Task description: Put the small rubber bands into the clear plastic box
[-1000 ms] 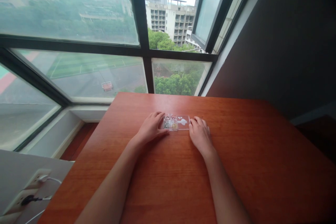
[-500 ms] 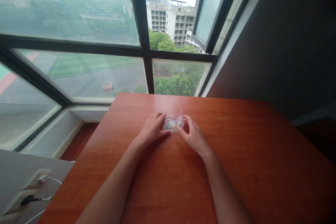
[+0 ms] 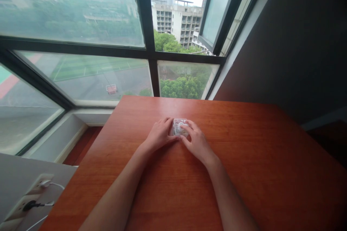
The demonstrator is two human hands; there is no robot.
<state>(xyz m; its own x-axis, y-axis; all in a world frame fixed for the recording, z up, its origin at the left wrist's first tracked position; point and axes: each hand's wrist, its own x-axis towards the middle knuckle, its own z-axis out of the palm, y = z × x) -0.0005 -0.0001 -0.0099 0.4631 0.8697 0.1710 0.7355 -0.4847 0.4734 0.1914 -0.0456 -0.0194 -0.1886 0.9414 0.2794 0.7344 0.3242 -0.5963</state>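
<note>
A small clear plastic box (image 3: 179, 126) with small rings inside lies on the reddish wooden table (image 3: 257, 158), its lid folded down over it. My left hand (image 3: 159, 134) holds the box's left side with thumb and fingers. My right hand (image 3: 195, 140) rests its fingers on the lid and the box's right side. Both hands touch the box and partly hide its edges.
A large window with a dark frame (image 3: 146, 39) stands just beyond the table's far edge. A dark wall (image 3: 298, 43) runs along the right. At the lower left a white ledge carries a power socket with a plugged cable (image 3: 29, 205).
The box's lid, lying flat to the right a second ago, was swung up and over by my right hand and now lies shut on the box. My left hand stayed at the box's left side.
</note>
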